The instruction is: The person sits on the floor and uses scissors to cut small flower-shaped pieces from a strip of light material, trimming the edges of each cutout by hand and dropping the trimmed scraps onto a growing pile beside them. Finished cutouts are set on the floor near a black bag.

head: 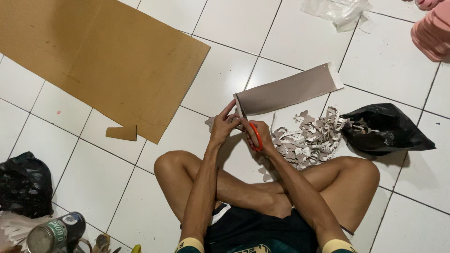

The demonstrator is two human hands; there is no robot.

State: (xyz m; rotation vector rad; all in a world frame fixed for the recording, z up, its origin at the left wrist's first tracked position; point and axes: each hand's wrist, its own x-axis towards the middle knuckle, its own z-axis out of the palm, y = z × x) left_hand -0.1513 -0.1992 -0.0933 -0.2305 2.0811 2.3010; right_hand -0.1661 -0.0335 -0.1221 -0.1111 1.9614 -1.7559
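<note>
I sit cross-legged on a white tiled floor. My left hand (pixel 223 125) pinches the near edge of a long grey-brown sheet (pixel 290 89) that stretches up and to the right. My right hand (pixel 260 137) grips orange-handled scissors (pixel 256 136), whose blades meet the sheet's edge by my left fingers. A heap of cut-out grey scraps (pixel 309 138) lies just right of my right hand. A few small cut pieces (pixel 266 174) lie on the floor near my leg.
A large brown cardboard sheet (pixel 103 61) covers the upper left floor, with a small cardboard piece (pixel 122 133) beside it. A black plastic bag (pixel 384 129) lies right, another (pixel 23 182) lower left. A can (pixel 54 232), clear plastic (pixel 335 10) and a pink stack (pixel 433 33) sit at the edges.
</note>
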